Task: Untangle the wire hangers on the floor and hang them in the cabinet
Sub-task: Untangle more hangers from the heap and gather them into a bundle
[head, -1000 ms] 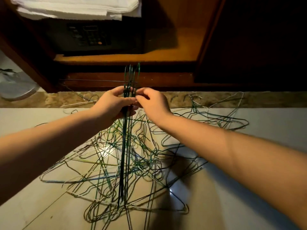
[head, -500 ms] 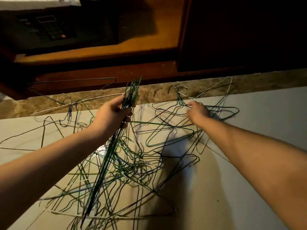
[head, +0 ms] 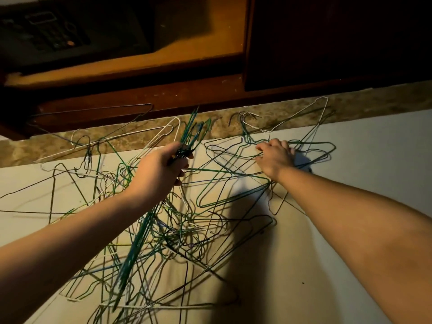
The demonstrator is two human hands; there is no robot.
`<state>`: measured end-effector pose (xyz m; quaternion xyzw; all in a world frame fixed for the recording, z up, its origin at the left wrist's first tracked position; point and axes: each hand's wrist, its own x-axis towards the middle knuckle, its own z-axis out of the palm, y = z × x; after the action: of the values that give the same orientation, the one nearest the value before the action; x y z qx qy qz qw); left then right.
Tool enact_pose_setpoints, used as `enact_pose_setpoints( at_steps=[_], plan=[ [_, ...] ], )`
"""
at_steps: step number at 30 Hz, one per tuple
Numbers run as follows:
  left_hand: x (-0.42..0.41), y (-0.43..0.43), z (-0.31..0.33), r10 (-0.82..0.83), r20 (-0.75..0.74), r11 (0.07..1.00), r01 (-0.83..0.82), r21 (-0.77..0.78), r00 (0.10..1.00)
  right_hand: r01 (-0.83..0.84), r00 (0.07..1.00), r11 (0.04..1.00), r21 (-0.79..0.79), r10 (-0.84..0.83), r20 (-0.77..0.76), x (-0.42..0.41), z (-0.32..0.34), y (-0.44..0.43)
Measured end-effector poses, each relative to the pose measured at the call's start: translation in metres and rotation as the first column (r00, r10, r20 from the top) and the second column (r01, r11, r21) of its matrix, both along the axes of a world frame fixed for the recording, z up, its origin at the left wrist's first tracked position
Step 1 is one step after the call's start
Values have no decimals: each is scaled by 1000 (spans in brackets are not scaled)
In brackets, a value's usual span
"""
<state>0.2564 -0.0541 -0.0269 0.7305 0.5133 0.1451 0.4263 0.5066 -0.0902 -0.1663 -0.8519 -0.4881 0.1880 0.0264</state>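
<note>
Swung off bundle clenched in left hand, with right hand now curled on hanger right of bundle, long axis pointing back toward it.

The wire hangers are thin metal, smoothly coated green, white or dark. The floor is pale, smooth and faintly glossy, edged by mottled brown stone. The cabinet is dark varnished wood; its safe in the upper left looks matt black.

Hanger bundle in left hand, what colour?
The hanger bundle is mostly green, some darker wires; head view.
</note>
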Motion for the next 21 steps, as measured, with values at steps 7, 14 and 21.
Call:
enact_pose_setpoints(
  at_steps=[7, 14, 21],
  plan=[
    [-7, 2, 2, 167, 144, 960, -128, -250, 975, -204, 975, 977, 67, 209, -74, -34, 6, -1],
    [-16, 2, 6, 230, 180, 925, -157, -346, 956, -240, 967, 965, -104, 229, -108, -65, 9, 0],
    [-32, 6, 8, 243, 199, 912, -154, -379, 949, -131, 985, 991, 20, 132, -111, -67, 33, -3]
  ],
)
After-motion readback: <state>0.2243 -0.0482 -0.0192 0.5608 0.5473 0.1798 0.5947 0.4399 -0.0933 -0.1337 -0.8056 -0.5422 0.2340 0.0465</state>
